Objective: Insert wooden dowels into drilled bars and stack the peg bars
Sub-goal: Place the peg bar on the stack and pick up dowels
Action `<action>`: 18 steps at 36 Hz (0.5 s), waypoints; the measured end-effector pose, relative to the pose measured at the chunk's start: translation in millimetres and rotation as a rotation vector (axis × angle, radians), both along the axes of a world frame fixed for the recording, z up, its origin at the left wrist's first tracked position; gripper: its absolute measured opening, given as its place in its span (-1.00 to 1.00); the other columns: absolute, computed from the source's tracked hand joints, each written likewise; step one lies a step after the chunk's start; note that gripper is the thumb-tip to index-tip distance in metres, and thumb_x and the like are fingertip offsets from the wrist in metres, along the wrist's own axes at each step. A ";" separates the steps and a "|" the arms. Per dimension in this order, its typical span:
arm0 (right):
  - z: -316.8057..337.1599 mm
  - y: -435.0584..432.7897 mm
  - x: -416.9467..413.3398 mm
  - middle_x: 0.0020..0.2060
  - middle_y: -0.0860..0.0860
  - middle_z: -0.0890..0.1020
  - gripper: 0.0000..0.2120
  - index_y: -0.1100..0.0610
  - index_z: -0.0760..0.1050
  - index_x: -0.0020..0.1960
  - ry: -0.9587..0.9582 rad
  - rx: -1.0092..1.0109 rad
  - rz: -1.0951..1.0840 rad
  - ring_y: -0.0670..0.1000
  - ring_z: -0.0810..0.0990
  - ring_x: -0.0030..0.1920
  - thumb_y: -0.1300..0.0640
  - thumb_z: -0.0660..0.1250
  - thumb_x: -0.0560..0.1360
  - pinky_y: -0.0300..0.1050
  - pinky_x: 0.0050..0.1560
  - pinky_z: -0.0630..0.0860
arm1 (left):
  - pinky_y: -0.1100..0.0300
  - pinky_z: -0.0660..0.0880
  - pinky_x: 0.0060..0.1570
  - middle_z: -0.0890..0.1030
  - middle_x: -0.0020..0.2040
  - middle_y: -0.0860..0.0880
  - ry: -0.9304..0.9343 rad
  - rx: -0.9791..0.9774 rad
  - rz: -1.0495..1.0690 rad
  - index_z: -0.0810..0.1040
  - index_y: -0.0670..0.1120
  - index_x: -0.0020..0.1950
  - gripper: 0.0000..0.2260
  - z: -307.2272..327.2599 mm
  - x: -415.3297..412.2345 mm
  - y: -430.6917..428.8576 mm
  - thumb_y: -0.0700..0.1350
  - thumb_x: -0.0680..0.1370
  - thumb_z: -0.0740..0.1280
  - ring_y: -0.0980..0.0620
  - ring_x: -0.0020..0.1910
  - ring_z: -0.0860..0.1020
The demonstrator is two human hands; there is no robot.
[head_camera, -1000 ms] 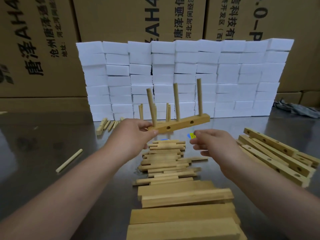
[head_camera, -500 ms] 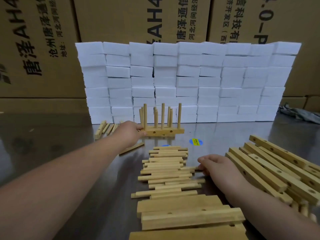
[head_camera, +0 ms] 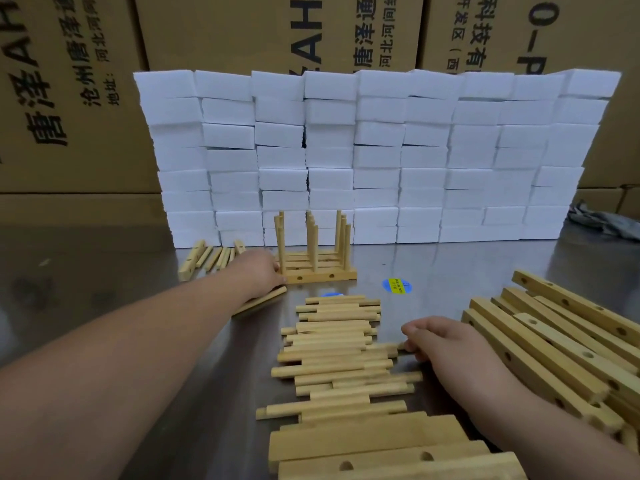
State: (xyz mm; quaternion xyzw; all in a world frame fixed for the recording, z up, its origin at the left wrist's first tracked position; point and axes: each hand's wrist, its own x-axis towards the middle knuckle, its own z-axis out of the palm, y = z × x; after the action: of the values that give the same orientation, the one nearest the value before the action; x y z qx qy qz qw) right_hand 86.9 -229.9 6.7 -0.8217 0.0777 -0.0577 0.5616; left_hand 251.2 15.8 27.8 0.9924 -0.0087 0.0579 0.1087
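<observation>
Several peg bars (head_camera: 322, 273), wooden bars with upright dowels, stand in a row on the steel table in front of the white blocks. My left hand (head_camera: 263, 271) reaches to the left end of the front peg bar and holds it there; its fingers are mostly hidden. A pile of loose dowels (head_camera: 332, 355) lies in the middle. At the pile's right edge my right hand (head_camera: 440, 337) pinches the end of one dowel (head_camera: 389, 346) with curled fingers.
Drilled bars (head_camera: 554, 344) are heaped on the right, and more bars (head_camera: 381, 452) lie at the near edge. A few bars and dowels (head_camera: 207, 258) lie at back left. One loose dowel (head_camera: 263, 299) lies under my left wrist. A wall of white foam blocks (head_camera: 374, 154) backs the table.
My left hand has carried the peg bar away from me and set it down in the row by the blocks. My right hand has dropped to the dowel pile and taken a dowel's end.
</observation>
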 end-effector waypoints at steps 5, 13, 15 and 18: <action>-2.1 0.0 1.0 -0.27 -0.09 0.64 -0.85 -0.01 0.59 -0.18 -0.001 -0.012 0.001 -0.09 0.57 -0.20 0.07 0.28 0.53 -0.18 -0.28 0.37 | 0.21 0.34 -0.34 0.51 -0.25 0.06 -0.056 -0.040 -0.012 0.57 0.00 -0.07 -0.86 -2.7 5.8 0.2 0.05 0.48 0.35 0.09 -0.31 0.44; -6.9 -1.0 3.8 -0.30 -0.12 0.65 -0.84 -0.02 0.60 -0.21 -0.017 -0.041 -0.011 -0.09 0.58 -0.17 0.06 0.29 0.51 -0.17 -0.26 0.36 | 0.20 0.40 -0.36 0.56 -0.30 -0.01 -0.059 -0.033 -0.005 0.57 -0.07 -0.17 -0.84 0.2 13.0 -3.4 0.02 0.48 0.36 0.02 -0.31 0.52; -7.8 -1.1 4.3 -0.30 -0.12 0.65 -0.84 -0.03 0.60 -0.21 -0.021 -0.039 -0.012 -0.08 0.58 -0.16 0.07 0.29 0.51 -0.16 -0.24 0.37 | 0.18 0.41 -0.33 0.57 -0.29 -0.03 -0.071 -0.037 0.003 0.57 -0.08 -0.18 -0.83 -0.4 15.8 -4.3 0.01 0.48 0.36 -0.01 -0.26 0.54; -8.3 -0.9 5.1 -0.32 -0.12 0.65 -0.84 -0.03 0.60 -0.21 -0.023 -0.038 -0.012 -0.08 0.58 -0.17 0.07 0.29 0.51 -0.15 -0.25 0.37 | 0.18 0.40 -0.34 0.58 -0.27 -0.04 -0.084 -0.003 0.007 0.56 -0.09 -0.20 -0.81 -1.7 20.8 -6.3 0.02 0.48 0.34 -0.01 -0.24 0.54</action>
State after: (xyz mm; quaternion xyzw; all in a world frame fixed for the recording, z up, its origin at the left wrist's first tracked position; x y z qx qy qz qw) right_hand 92.0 -230.8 -1.6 -0.8310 0.0752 -0.0719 0.5464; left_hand 272.0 9.5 26.0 0.9889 -0.0097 0.0997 0.1093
